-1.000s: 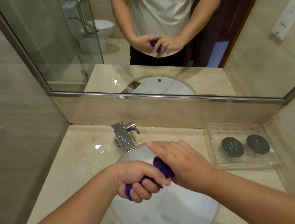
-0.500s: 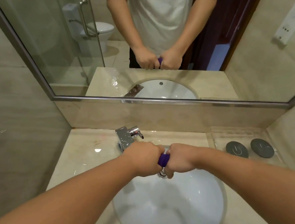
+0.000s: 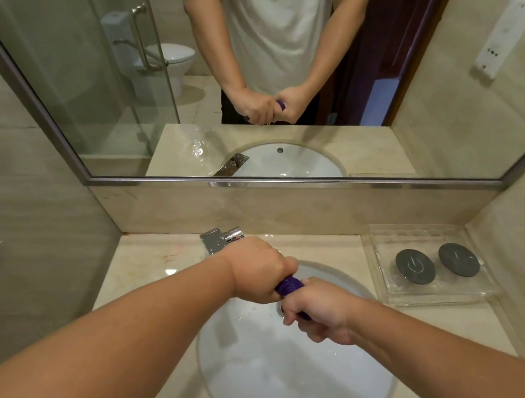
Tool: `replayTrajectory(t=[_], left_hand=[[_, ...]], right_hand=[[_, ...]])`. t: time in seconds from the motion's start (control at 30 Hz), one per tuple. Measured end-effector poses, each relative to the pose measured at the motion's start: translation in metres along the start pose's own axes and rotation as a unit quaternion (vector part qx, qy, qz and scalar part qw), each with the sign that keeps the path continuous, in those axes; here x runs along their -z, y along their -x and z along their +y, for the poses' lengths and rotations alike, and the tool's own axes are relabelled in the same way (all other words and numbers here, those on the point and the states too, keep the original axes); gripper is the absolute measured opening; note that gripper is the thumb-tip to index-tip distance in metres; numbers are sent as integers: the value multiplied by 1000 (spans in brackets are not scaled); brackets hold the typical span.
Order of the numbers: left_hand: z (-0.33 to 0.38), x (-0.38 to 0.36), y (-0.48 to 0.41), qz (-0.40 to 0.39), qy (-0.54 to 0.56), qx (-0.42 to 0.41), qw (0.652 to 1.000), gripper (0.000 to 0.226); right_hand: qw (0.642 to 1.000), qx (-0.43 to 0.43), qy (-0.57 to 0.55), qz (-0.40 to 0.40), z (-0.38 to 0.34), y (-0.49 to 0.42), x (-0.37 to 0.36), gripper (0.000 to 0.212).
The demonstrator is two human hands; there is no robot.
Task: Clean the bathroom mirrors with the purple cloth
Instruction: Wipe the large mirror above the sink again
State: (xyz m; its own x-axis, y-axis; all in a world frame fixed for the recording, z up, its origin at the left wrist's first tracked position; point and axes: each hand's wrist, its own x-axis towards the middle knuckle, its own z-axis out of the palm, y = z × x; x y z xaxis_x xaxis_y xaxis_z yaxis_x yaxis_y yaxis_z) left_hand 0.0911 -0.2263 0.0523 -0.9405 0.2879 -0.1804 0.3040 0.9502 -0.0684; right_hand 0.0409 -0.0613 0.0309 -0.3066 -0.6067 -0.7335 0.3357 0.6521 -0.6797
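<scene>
- White porcelain is lying nearest you: the basin (image 3: 285,386) is sitting under your forearms. You are keeping the work over it so that, as I judge it, whatever is squeezed out is falling into the bowl and not onto the countertop (image 3: 148,270), which is already showing puddles.
- Just beyond, above the drain (image 3: 280,310), you are holding the purple cloth (image 3: 288,285) rolled into a tight rope. Your left hand (image 3: 259,270) is clenching its far end and your right hand (image 3: 321,310) its near end, with only a short purple stretch showing between the fists. That opposed grip is suiting a twist, so you are most likely wringing the cloth damp before wiping.
- Half a second ago the fists were sitting level, side by side. Now the right one is lying nearer you and lower, the left one is further off by the tap (image 3: 221,238), and the cloth is running on a slant. A second ago your right fingers were only folding over the bundle; now both hands are gripping fully.
- Further right, a clear tray (image 3: 386,285) is holding two dark discs (image 3: 415,266), well apart from your hands.
- Farthest off, the mirror (image 3: 79,90) is reflecting your fists and a speck of purple. The cloth is nowhere near the glass, so the wiping itself is not yet begun.
</scene>
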Motion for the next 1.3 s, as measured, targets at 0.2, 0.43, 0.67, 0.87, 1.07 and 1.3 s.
replayTrajectory(t=[0.2,0.43,0.67,0.87,1.07,1.3], left_hand=[[3,7,-4,-33,10,18,999,26],[9,38,-12,-169,262,202,928,42],[18,75,-5,-85,515,216,825,35],[23,88,-3,4,505,311,806,50],[43,78,1,176,583,376,698,42],[107,143,-15,298,504,212,782,28]], right_hand=[[999,16,22,41,2,2,4,32],[966,149,155,141,10,20,15,44],[946,262,-61,181,12,57,36,13],[878,278,-334,199,4,95,57,19],[803,213,-483,276,13,131,98,20],[819,268,-224,454,42,154,102,45]])
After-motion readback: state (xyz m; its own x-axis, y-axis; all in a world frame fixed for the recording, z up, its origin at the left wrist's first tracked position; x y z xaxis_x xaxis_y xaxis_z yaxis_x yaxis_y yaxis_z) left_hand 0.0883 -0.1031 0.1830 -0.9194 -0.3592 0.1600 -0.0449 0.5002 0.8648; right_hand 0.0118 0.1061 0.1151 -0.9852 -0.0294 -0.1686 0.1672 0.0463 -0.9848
